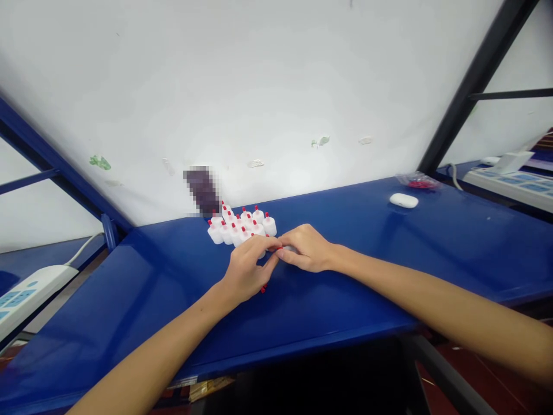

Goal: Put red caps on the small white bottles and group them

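My left hand (249,266) and my right hand (307,248) meet above the blue table. Between their fingertips is a small red cap (280,248), pinched by the left fingers. A bit of a white bottle (291,249) shows inside my right hand, its fingers wrapped round it; the rest is hidden. Just beyond my left hand stands a close group of several small white bottles (235,233) with red pointed caps. Under the left hand, loose red caps (263,288) lie on the table, partly covered.
A blurred-out dark rectangle (203,190) leans on the white wall behind the bottles. To the right on the blue table (345,300) lie a white earbud case (404,200) and a clear bag of red pieces (419,181). Power strips (30,294) sit beyond the frame posts.
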Demonstrator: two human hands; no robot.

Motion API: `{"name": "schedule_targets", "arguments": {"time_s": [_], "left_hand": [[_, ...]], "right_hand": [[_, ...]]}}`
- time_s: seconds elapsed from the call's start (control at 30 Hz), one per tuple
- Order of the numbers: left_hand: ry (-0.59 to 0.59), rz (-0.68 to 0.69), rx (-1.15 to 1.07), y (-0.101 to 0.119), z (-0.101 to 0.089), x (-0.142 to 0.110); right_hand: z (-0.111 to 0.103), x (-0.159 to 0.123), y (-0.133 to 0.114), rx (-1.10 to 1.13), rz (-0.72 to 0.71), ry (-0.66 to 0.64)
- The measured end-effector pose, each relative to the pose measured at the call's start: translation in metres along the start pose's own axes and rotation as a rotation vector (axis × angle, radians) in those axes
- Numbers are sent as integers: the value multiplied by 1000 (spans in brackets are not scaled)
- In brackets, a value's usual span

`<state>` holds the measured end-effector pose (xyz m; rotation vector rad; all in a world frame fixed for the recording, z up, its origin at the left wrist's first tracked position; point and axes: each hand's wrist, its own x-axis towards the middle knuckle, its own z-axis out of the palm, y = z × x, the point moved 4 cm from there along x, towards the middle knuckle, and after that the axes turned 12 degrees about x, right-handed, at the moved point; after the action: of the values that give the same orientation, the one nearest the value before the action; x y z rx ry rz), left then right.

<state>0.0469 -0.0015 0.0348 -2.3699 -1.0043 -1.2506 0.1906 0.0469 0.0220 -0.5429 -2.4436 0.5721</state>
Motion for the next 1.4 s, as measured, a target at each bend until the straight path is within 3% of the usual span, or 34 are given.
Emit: {"name": "schedule_targets", "arguments": {"time_s": [0.17,0.5,0.7,0.83,0.97,1.27,1.4], "left_hand": [[-17,152,61,4,-1,2],[23,162,43,3,6,-4],[-5,186,-9,1,5,-3],[9,142,-5,-5,-1,7],[86,8,179,-22,-8,17],[-167,77,467,-36,10,12],[-175,67,475,-35,10,12]], "right_hand": [[1,0,0,5,-2,22],[8,2,0,80,98,46],[11,4,0,157,59,74],[5,2,7,255,28,187],[-5,1,22,381,122,341],[-4,3,30,435,164,363],[-4,4,31,453,179,369]]}}
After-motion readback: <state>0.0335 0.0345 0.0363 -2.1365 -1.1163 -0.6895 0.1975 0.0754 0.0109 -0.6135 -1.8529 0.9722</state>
